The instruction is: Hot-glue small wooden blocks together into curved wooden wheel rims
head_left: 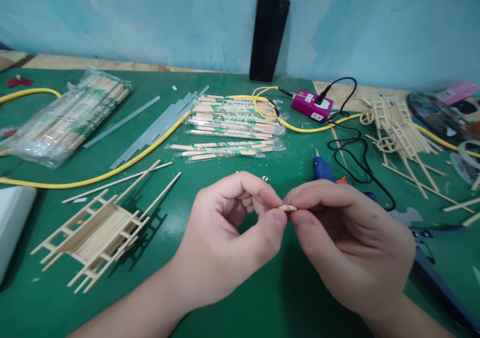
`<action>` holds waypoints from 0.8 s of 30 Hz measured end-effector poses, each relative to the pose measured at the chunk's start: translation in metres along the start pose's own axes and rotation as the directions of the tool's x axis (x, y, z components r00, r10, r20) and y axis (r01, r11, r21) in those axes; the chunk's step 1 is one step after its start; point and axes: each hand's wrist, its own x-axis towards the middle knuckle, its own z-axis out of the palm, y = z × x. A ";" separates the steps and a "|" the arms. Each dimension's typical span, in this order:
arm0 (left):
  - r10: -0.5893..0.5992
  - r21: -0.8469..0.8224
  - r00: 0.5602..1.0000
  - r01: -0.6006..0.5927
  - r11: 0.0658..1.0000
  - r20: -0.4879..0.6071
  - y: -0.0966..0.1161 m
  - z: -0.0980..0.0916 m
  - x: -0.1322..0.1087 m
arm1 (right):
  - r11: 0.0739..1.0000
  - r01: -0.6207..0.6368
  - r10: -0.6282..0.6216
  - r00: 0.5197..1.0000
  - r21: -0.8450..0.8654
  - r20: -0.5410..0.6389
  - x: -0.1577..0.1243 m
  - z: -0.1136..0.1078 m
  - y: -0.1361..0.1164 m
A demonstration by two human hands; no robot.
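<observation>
Fingers (275, 225) of the left hand (228, 228) and right hand (348, 238) pinch a small pale wooden piece (288, 208) between them, above the green worktop (240, 318); its exact shape is hard to make out. A stick-built frame (103, 230) rests to the left, and a blue glue gun (322, 169) lies partly hidden behind the right hand.

The left hand (232, 233) and right hand (352, 238) are facing each other, their fingers (258, 184) curling and pinching against the thumbs (268, 230). Both forearms (146, 295) (bare, as far as they show) are slanting inward from below.
</observation>
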 end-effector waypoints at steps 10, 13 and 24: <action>-0.004 0.000 1.000 0.004 1.000 0.003 0.001 -0.001 0.000 | 1.000 -0.001 0.001 1.000 0.010 -0.006 -0.001 0.001 0.000; -0.001 -0.003 1.000 0.001 1.000 0.007 0.001 0.000 0.000 | 1.000 -0.002 0.003 1.000 0.014 -0.022 0.000 0.001 0.001; -0.100 -0.191 0.994 0.088 0.978 -0.052 -0.008 -0.006 0.006 | 0.981 -0.094 0.111 0.990 0.172 -0.087 -0.006 0.003 0.005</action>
